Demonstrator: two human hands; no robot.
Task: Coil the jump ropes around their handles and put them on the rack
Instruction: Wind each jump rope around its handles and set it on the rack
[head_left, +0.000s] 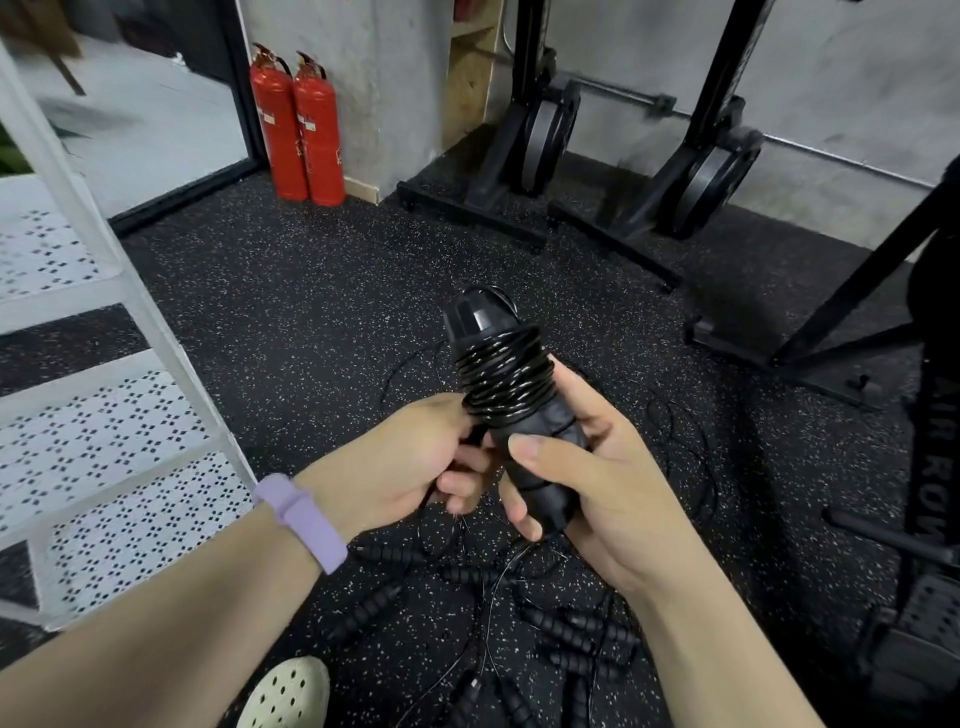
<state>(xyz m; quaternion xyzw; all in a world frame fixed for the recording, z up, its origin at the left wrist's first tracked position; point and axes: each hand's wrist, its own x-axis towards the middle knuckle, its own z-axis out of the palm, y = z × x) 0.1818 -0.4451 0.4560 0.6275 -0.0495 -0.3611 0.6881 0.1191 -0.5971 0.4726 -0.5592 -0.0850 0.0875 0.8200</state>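
Speckled black rubber flooring (291, 291) fills most of my view, with grey concrete walls behind it. Two red fire extinguishers (298, 130) stand side by side against the wall at upper left, and black machines with round flywheels (550, 135) are parked along the back wall. White perforated steps (104, 431) climb along the left edge.

Near the middle, I see the right hand (597, 467) wrapped around the lower part of a pair of black jump rope handles (535, 467), held together and tilted up and to the left. Its thumb lies across the front of the handles and the fingers curl round from behind. Glossy black rope coils (501, 376) sit in tight turns around the upper part of the handles, just above the thumb.

My left hand (410, 457) is touching the bundle from the left, fingers curled in toward the lower coils (they seem to pinch a bit of rope there, though the rope itself is mostly hidden by the fingers). A lilac wristband (306, 519) circles that wrist.

Below the hands, a tangle of loose jump ropes (561, 629) with ribbed black handles and thin cords lies on the floor. A pale perforated shoe (285, 693) shows at the bottom edge.
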